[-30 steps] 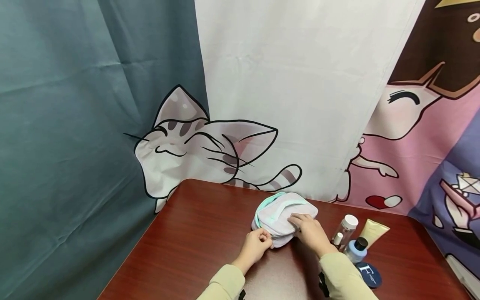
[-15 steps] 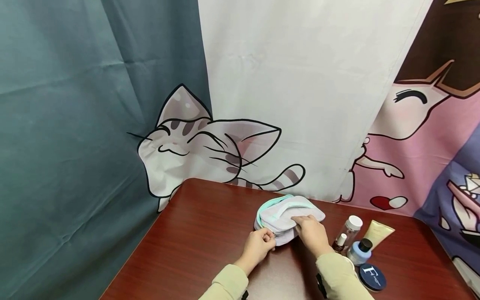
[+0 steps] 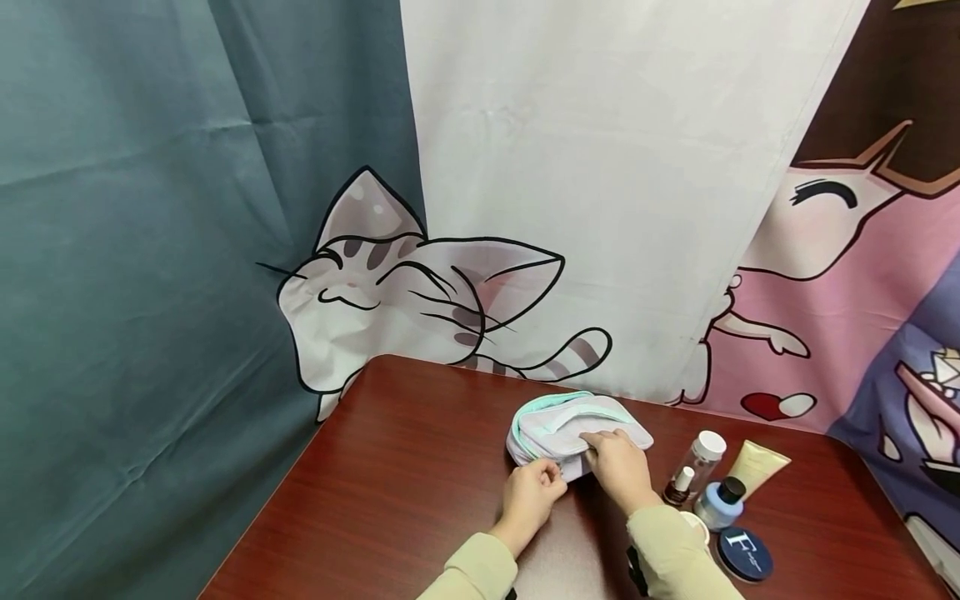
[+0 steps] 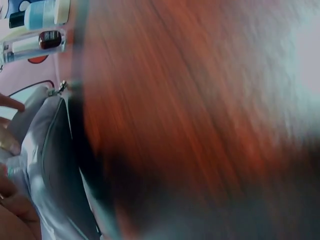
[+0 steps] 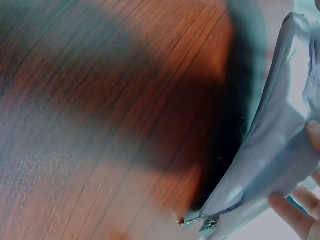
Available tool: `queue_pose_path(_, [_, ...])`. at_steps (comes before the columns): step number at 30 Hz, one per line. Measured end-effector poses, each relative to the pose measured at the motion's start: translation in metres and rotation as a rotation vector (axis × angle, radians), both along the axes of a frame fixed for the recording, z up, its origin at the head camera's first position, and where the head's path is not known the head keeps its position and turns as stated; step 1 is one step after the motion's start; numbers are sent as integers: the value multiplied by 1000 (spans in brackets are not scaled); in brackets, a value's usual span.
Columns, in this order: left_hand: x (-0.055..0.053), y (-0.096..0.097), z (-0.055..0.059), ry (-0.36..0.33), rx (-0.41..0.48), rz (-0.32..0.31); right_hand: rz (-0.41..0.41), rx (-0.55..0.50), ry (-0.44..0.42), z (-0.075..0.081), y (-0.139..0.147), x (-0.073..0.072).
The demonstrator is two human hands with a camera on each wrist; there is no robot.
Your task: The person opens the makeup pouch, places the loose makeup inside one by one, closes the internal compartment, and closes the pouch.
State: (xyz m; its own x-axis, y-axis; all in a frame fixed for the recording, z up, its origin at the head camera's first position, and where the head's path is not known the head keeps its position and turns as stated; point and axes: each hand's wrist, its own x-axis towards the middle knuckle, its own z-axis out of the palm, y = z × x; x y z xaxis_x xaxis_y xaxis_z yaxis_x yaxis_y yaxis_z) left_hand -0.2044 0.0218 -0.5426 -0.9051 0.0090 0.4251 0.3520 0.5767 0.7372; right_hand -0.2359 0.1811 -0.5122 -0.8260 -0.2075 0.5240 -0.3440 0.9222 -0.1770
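A pale lilac zip pouch (image 3: pixel 607 421) with mint-green trim and a carrying strap on top sits near the back of the table. My left hand (image 3: pixel 531 493) pinches at its near edge with thumb and forefinger. My right hand (image 3: pixel 621 467) grips the top panel at the front right, fingers lying over the fabric. In the left wrist view a metal zip pull (image 4: pixel 61 88) hangs from a corner of the pouch. Metal zip hardware (image 5: pixel 209 222) also shows in the right wrist view, below the right hand's fingers (image 5: pixel 294 214).
Right of the pouch stand a clear white-capped bottle (image 3: pixel 705 452), a small dark bottle with white cap (image 3: pixel 680 485), a blue black-capped bottle (image 3: pixel 718 503) and a pale yellow tube (image 3: pixel 757 465). A round navy case (image 3: pixel 744 555) lies nearer. A printed curtain (image 3: pixel 510 167) hangs behind the table.
My left hand has moved a little rightward along the pouch's near edge. The right hand keeps its hold, and the pouch's front looks more turned and lifted. The head view shifted slightly.
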Motion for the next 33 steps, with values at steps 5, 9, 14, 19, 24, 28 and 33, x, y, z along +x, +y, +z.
queue_pose_path(5, [1, 9, -1, 57, -13, 87, -18, 5, -30, 1, -3, 1])
queue_pose_path(9, [-1, 14, -1, 101, -45, 140, -6, 8, -19, 0, -4, 1])
queue_pose_path(14, [-3, 19, -1, 97, -68, 133, -1, -3, -13, -2, -2, 1])
queue_pose_path(19, [-2, 19, -2, 106, -126, 121, -2, -21, -70, -4, 4, 2])
queue_pose_path(24, [-3, 12, 4, 59, -208, 63, 22, -35, -74, -5, 9, 3])
queue_pose_path(28, [-9, -7, 18, 10, -169, -2, 40, -67, -84, -4, 16, 5])
queue_pose_path(33, [-39, -39, 27, -149, 34, 91, 117, -132, -112, -7, 28, 7])
